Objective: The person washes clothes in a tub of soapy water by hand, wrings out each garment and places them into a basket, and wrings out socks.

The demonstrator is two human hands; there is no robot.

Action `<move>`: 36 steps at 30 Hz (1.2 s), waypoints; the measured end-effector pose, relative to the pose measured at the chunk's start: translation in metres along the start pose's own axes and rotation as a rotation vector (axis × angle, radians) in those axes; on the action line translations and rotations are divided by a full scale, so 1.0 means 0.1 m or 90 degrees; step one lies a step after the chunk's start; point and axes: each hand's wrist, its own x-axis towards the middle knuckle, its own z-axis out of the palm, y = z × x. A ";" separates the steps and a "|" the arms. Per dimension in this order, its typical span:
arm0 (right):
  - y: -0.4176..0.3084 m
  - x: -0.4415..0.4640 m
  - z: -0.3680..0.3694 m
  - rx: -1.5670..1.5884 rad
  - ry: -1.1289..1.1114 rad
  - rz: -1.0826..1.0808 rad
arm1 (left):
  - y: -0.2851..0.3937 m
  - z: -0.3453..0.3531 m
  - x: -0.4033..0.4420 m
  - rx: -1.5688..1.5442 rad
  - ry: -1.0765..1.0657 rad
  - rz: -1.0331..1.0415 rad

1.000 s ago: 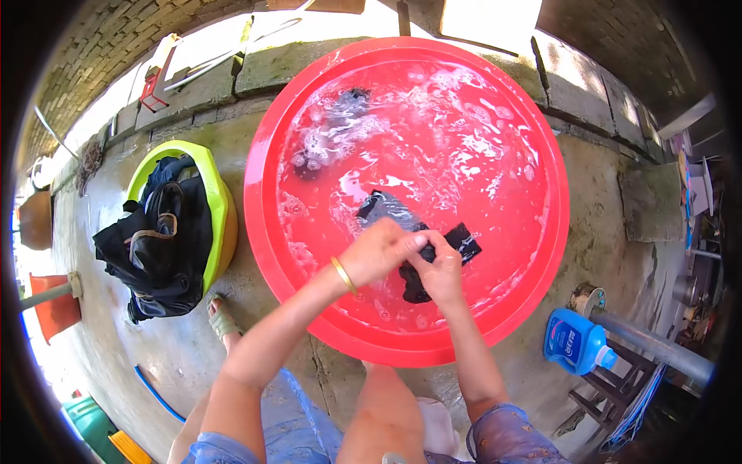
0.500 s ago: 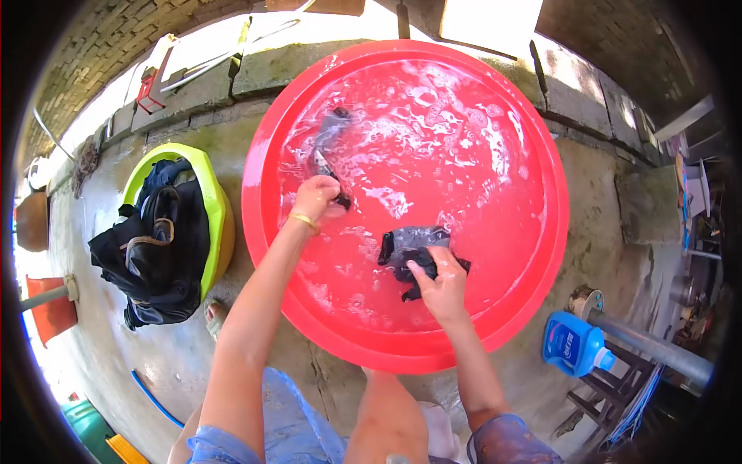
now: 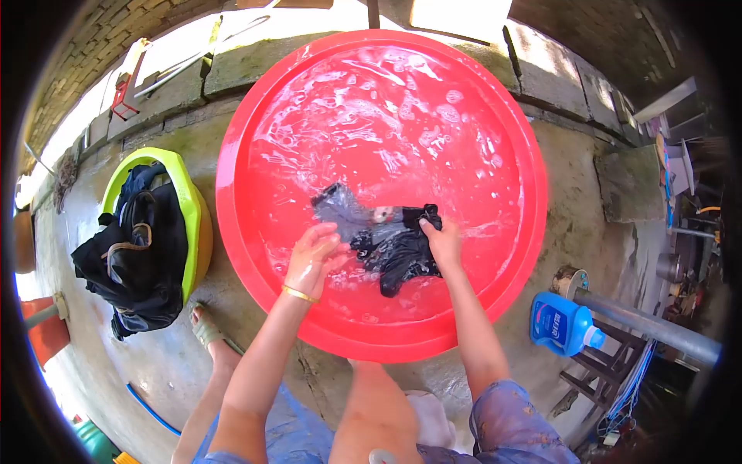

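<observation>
Several wet grey-and-black garments that look like socks lie bunched in soapy water in a big red round tub. My right hand pinches the black edge of one sock at the right of the bunch. A dark crumpled part hangs in the water below it. My left hand, a gold-coloured bangle at its wrist, is open just left of the bunch, fingers apart and nothing held. Overlapping folds hide how many pieces there are.
Left of the tub, a yellow-green basin holds dark clothes. A blue detergent bottle stands at the right, near a metal pipe and a dark stool. A concrete ledge runs behind the tub.
The grey sock in my left hand has come down beside the other pieces, and that hand has let go. My right hand now grips the bunch's right edge. The view has shifted slightly.
</observation>
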 end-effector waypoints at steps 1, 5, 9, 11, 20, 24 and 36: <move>-0.04 0.06 -0.07 -0.156 -0.010 0.061 | -0.09 -0.01 -0.03 -0.008 -0.004 -0.019; -0.23 0.04 -0.15 0.058 0.057 -0.120 | -0.34 -0.04 -0.14 -0.052 -0.006 -0.067; -1.66 -0.57 -0.72 0.539 -0.013 -0.099 | -0.36 0.00 -0.21 -0.071 -0.007 -0.080; -1.91 -0.62 -1.00 0.591 -0.003 -0.187 | -0.33 -0.01 -0.23 -0.053 0.005 -0.072; -0.73 0.43 -0.36 0.508 0.037 -0.095 | -0.43 -0.04 -0.27 -0.057 0.009 -0.059; -0.30 0.45 0.44 0.592 0.118 0.113 | -0.48 -0.05 -0.30 -0.064 0.019 -0.049; 0.17 0.07 0.65 0.558 0.020 0.117 | -0.37 0.00 -0.35 -0.120 0.035 -0.049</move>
